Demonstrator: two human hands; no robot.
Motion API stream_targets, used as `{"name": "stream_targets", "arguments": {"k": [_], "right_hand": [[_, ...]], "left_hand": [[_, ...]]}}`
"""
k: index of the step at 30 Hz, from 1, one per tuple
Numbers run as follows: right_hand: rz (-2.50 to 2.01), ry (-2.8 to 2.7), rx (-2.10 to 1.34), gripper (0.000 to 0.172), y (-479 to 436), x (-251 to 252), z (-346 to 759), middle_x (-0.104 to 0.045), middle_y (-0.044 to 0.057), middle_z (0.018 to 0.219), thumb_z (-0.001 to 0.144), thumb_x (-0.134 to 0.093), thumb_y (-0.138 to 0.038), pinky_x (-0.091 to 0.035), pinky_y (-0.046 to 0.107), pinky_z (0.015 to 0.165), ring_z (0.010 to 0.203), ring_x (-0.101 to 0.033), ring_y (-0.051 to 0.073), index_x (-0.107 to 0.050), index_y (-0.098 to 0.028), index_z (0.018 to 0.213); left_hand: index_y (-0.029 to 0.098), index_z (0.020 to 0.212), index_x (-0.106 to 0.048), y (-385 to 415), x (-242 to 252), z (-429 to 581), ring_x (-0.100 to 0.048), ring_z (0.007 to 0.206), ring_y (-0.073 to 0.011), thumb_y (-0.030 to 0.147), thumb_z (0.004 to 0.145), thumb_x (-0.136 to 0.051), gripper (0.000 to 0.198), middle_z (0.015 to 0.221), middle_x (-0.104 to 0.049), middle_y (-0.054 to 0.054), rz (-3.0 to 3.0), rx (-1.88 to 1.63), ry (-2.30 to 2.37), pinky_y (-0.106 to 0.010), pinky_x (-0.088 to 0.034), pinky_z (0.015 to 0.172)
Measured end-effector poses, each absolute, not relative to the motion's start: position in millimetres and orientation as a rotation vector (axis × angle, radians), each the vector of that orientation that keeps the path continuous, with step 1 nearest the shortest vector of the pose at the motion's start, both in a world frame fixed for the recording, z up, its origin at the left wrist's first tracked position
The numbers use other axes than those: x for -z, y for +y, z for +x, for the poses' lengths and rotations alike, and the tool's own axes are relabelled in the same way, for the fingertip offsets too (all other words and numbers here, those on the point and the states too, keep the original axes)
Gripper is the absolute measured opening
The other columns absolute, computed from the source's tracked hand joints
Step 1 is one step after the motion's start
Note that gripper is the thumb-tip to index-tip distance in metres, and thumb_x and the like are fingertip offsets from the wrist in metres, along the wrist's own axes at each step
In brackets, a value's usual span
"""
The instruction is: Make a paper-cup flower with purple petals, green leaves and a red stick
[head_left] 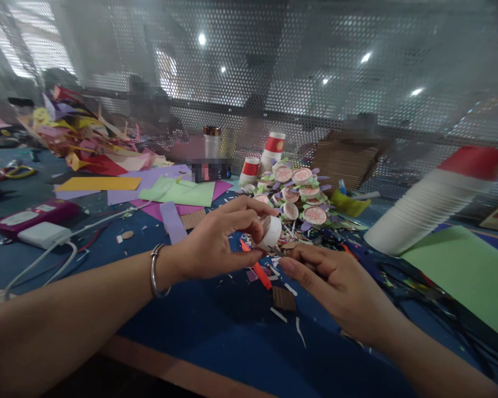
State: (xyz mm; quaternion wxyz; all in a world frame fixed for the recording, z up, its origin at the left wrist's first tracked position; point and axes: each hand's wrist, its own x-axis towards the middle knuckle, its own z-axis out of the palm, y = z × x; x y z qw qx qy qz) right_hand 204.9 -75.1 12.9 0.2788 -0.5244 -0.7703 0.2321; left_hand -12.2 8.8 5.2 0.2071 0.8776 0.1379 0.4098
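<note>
My left hand, a metal bangle at its wrist, pinches a small white paper cup piece between thumb and fingers. My right hand is closed on a thin blade-like tool whose tip is at the lower edge of the cup piece; most of the tool is hidden by the fingers. Under both hands lie white paper scraps, an orange-red strip and a brown cardboard square. Just beyond is a heap of round cup bottoms with red drawings and green and purple paper petals.
A tall leaning stack of paper cups stands at right beside green paper. Smaller cup stacks, a jar and corrugated cardboard stand behind. At left are colored sheets, a white charger with cable, and paper scraps.
</note>
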Motion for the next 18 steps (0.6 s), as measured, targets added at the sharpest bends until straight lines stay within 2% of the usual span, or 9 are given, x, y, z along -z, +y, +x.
{"name": "stream_targets", "arguments": {"k": [7,12,18], "right_hand": [[-1.403,-2.066,-0.629,0.048,-76.0,-12.5,204.3,-0.043,-0.003,0.063,0.099,-0.044,-0.056,-0.032,0.031,0.057,0.06,-0.044,0.015,-0.043,-0.023,0.064],[-1.415,-2.05,-0.663,0.046,-74.4,-13.7,207.1,-0.051,-0.001,0.068,0.099,-0.044,-0.057,-0.035,0.031,0.059,0.064,-0.048,0.016,-0.053,-0.023,0.069],[-1.459,-1.99,-0.67,0.046,-74.3,-16.7,209.4,-0.049,-0.002,0.065,0.097,-0.046,-0.058,-0.033,0.028,0.056,0.06,-0.043,0.014,-0.057,-0.022,0.07]], "left_hand": [[0.02,0.08,-0.053,5.7,-4.8,-11.4,-0.059,0.115,-0.0236,0.02,0.082,-0.071,0.018,0.122,-0.062,-0.012,2.412,-1.13,0.394,-0.038,-0.052,0.094],[0.02,0.079,-0.052,7.1,-4.3,-9.8,-0.062,0.11,-0.0219,0.016,0.08,-0.071,0.019,0.12,-0.06,-0.012,2.33,-1.133,0.433,-0.033,-0.055,0.085],[0.021,0.08,-0.052,7.5,-4.6,-10.4,-0.06,0.113,-0.0213,0.015,0.081,-0.07,0.018,0.122,-0.062,-0.012,2.41,-1.111,0.407,-0.034,-0.052,0.092]]}}
